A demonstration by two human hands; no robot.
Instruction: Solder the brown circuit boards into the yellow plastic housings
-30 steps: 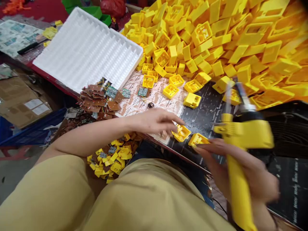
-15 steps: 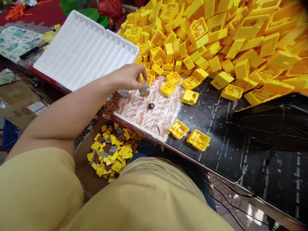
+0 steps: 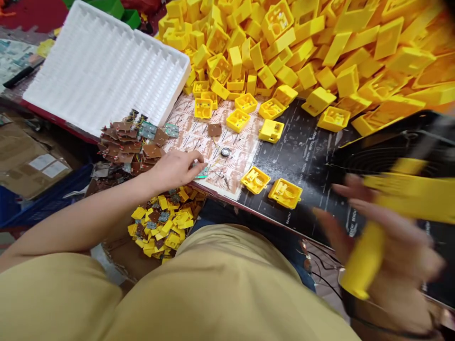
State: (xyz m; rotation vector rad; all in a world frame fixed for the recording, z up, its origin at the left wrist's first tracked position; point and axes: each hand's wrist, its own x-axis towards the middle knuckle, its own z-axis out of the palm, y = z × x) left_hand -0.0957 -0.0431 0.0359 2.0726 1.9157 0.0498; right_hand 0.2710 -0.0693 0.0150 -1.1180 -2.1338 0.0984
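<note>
A: Where is the person's left hand?

B: The left hand (image 3: 183, 168) is left of centre, at the near edge of a sheet of patterned paper (image 3: 236, 168). Its thumb and fingertips are together on a small green circuit board (image 3: 202, 173), partly covered by the hand.

A: What lies around that board?

B: Just to its right and a little farther off is a small round black part (image 3: 225, 152), with thin wires between. Farther still lies a brown board (image 3: 214, 130). To the left is a heap of circuit boards (image 3: 130, 144).

A: And the right hand?

B: The right hand (image 3: 387, 232) is at the near right, strongly blurred, with a yellow tool (image 3: 369, 255) slanting across it. The thumb stands apart; whether the other fingers close around the handle cannot be told.

A: What is between the hands?

B: Two open yellow casings, the left one (image 3: 255, 180) and the right one (image 3: 285, 193), sit side by side, apart. A big pile of yellow casings (image 3: 284, 47) fills the far right; a white ribbed tray (image 3: 106, 66) lies far left.
</note>
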